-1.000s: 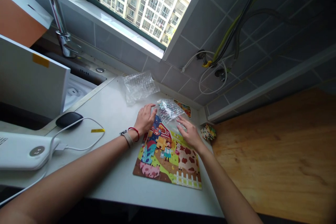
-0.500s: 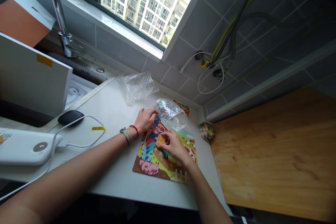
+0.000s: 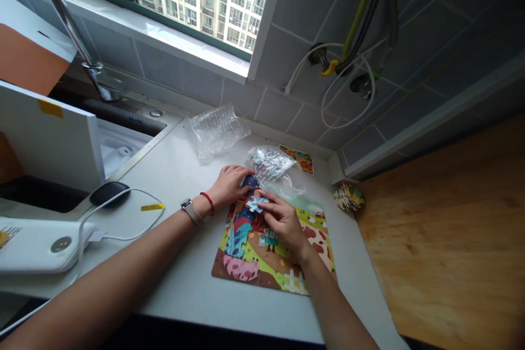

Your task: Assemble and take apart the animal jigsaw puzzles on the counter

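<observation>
Blue jigsaw piece (image 3: 257, 202) pinched in the right hand (image 3: 283, 221), left hand (image 3: 232, 186) just resting half-open on the farm puzzle (image 3: 254, 268).

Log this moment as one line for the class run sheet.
left hand: resting on jigsaw puzzle | right hand: holding blue puzzle piece

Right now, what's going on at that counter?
A person is working on a farm-scene jigsaw puzzle on a white countertop. Their right hand holds a light-blue jigsaw piece over the puzzle, and their left hand rests at the puzzle's top edge beside it. A clear plastic bag lies just beyond the puzzle, and a small heap of puzzle pieces sits off to the right.
</observation>
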A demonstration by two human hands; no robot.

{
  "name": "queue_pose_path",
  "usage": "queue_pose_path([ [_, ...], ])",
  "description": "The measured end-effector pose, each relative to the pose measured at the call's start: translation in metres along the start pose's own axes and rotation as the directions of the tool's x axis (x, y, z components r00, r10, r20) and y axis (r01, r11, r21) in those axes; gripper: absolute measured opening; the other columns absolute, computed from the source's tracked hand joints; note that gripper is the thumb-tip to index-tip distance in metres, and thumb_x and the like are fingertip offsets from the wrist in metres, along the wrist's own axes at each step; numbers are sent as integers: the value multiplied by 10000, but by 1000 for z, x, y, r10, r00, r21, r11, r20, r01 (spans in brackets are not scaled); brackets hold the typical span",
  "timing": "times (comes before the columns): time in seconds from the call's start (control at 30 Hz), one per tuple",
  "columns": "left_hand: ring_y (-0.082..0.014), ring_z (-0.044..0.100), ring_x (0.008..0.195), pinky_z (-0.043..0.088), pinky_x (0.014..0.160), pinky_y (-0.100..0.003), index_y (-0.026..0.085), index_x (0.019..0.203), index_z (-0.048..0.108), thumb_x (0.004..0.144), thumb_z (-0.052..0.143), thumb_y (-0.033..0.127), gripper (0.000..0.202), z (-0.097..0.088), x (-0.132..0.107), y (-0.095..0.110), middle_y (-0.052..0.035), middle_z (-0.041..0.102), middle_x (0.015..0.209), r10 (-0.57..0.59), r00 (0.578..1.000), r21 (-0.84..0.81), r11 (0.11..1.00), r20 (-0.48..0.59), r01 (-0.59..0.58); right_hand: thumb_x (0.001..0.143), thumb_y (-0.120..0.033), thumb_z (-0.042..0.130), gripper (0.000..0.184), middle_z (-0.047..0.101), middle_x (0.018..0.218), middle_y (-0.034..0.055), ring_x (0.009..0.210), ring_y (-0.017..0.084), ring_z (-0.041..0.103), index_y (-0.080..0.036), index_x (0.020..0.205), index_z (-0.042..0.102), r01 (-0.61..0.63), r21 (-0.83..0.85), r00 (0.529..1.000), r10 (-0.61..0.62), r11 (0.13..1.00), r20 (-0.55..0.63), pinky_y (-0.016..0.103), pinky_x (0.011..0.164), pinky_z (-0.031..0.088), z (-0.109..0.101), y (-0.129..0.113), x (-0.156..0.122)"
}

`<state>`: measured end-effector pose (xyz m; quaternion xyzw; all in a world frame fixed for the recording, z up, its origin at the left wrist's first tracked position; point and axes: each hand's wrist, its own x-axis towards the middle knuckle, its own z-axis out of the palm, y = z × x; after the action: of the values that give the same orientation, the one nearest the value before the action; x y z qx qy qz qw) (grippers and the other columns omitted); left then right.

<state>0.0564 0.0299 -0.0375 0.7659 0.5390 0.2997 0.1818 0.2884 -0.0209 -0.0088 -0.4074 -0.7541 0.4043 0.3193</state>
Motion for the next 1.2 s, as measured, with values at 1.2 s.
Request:
queue_pose_path([
  [1.2,-235,734,977,621,885,-375,239,1177,720,786,807,219,401,-46,-8,35,-94,732,1147,124,917,37,988,379,-149,721,-76,854,481,731,1305,109,1264,296,675,-241,1169,796,210,-58,977,-211,976,-17,462,1138,508,4,19,3],
])
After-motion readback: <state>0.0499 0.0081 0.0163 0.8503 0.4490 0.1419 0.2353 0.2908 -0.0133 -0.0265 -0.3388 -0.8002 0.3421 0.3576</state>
